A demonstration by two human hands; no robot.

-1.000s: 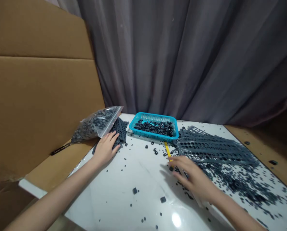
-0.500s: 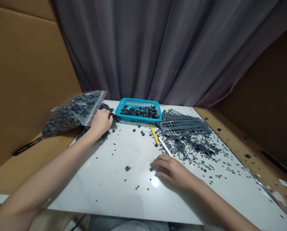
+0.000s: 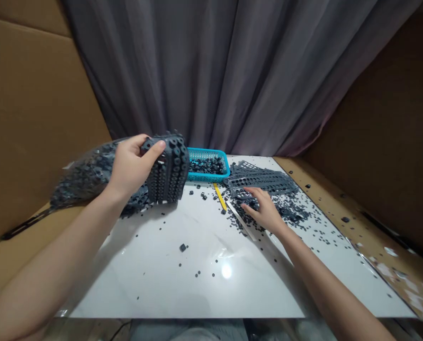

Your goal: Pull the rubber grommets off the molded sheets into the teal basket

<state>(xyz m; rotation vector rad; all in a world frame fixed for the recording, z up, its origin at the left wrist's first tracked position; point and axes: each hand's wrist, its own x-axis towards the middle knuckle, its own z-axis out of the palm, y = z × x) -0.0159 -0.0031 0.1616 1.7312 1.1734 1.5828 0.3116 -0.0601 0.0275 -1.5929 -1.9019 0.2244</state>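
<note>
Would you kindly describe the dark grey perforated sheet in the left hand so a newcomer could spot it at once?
Find the glossy white table, then the rectangular turquoise plastic basket near its far edge. Just left of that basket, partly hiding it, the left hand grips the dark grey perforated sheet. Unlike the grey sheets lying flat at the right, this one is held up.

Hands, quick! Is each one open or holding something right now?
Left hand: closed, holding dark holey sheeting.
Right hand: open, nothing visible in its grip, near the sheet pile.
</note>
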